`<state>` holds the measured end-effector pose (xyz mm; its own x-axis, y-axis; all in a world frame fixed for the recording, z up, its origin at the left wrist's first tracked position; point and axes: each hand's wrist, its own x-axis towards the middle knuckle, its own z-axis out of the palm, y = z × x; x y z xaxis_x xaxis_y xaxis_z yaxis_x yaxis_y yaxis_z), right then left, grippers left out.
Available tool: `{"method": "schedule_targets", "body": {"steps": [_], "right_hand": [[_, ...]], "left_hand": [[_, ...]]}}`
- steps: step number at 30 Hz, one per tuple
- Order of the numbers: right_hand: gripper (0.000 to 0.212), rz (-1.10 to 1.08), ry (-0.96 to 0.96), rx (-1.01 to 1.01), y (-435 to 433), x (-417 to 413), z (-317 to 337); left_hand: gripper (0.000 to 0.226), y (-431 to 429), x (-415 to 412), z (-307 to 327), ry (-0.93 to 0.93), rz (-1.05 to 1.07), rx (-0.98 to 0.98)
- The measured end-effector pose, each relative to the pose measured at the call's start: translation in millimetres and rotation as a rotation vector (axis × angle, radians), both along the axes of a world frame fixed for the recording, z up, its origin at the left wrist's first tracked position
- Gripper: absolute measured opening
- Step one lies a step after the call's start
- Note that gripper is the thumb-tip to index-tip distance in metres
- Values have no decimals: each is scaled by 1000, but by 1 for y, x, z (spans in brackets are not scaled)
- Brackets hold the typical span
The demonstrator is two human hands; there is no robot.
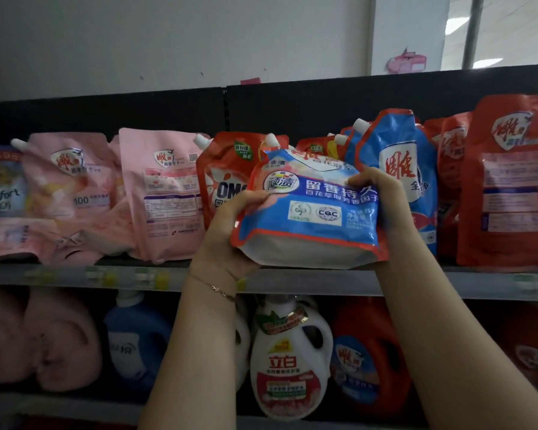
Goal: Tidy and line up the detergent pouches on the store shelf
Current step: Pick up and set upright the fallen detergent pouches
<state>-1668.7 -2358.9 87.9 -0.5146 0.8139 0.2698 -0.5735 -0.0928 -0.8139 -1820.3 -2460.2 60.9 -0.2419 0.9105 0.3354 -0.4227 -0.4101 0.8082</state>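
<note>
A blue and red detergent pouch (311, 209) is tilted back, its white base toward me, just above the front edge of the upper shelf (466, 282). My left hand (230, 231) grips its left side and my right hand (382, 193) grips its upper right side. Behind it stand red OMO pouches (222, 178) and an upright blue pouch (398, 169) with a white spout. Pink pouches (165, 193) stand and lie slumped at the left, and large red pouches (510, 181) stand at the right.
A pale blue Comfort pouch (0, 184) is at the far left of the upper shelf. The lower shelf holds pink bottles (41, 339), a blue bottle (137, 339), a white jug (289, 361) and red jugs (370, 358). A white wall rises behind the shelving.
</note>
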Motion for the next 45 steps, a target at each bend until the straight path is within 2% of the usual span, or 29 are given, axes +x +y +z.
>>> {"method": "schedule_targets", "body": {"steps": [4, 7, 10, 15, 19, 23, 26, 30, 34, 37, 40, 42, 45], "right_hand": [[54, -179, 17, 268, 13, 1, 8], [59, -213, 35, 415, 13, 2, 15], [60, -140, 11, 522, 16, 2, 22], [73, 3, -54, 653, 29, -4, 37], [71, 78, -53, 591, 41, -11, 44], [49, -51, -52, 563, 52, -27, 46], [43, -135, -66, 556, 58, -44, 44], [29, -104, -105, 585, 71, -68, 42], [37, -63, -281, 574, 86, -75, 50], [33, -250, -432, 525, 104, -81, 50], [30, -374, -715, 543, 122, -98, 38], [33, -381, -803, 399, 135, -115, 26], [40, -433, -794, 253, 155, -139, 12]], "left_hand": [[16, 0, 6, -1, 114, -64, 38], [32, 5, 9, 2, 162, -73, 53], [7, 5, 10, 2, 223, 5, 17], [31, 10, 6, -1, 239, 188, 23], [36, 19, 2, 1, 316, 373, 99], [34, 35, -17, 5, 352, 542, 91], [44, 43, -38, 6, 439, 690, 49], [43, 48, -59, 1, 459, 747, 38], [30, 57, -80, -4, 358, 745, 33], [27, 61, -96, -9, 282, 736, 19], [29, 63, -107, -17, 277, 716, 17], [34, 64, -109, -20, 312, 697, 33], [35, 65, -111, -23, 330, 670, 63]]}}
